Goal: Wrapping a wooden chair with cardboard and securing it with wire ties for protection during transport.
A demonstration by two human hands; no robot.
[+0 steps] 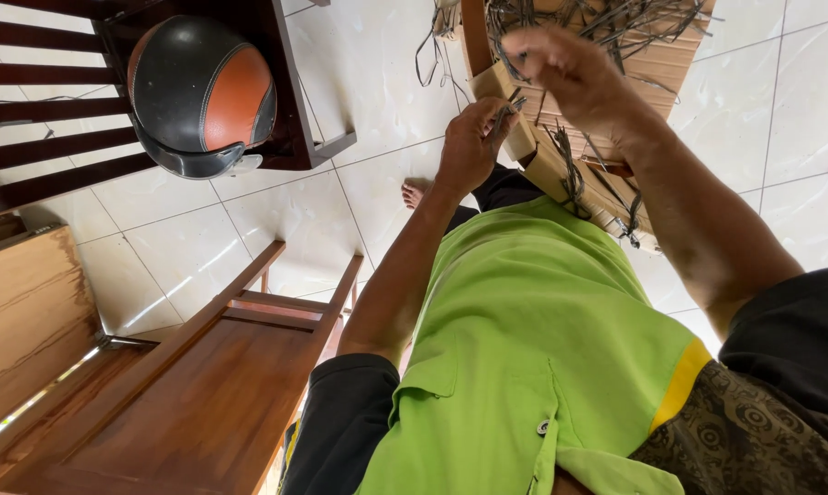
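The left hand (pixel 473 142) is pinched shut on thin dark grey fibre strands (pixel 510 105); the right hand (pixel 570 78), just right of it and farther away, is curled closed on the same strands; both work against a tan woven wooden frame (pixel 542 170) bristling with strands; a black-and-orange helmet (pixel 203 92) rests on a dark wooden chair (pixel 290 110) far left.

Both bare forearms extend forward from black sleeves, elbows bent, left hand (pixel 470 147) curled with fingers pinched together, right hand (pixel 565 78) raised slightly higher and further out, fingers bent in a loose fist, hands near but apart.
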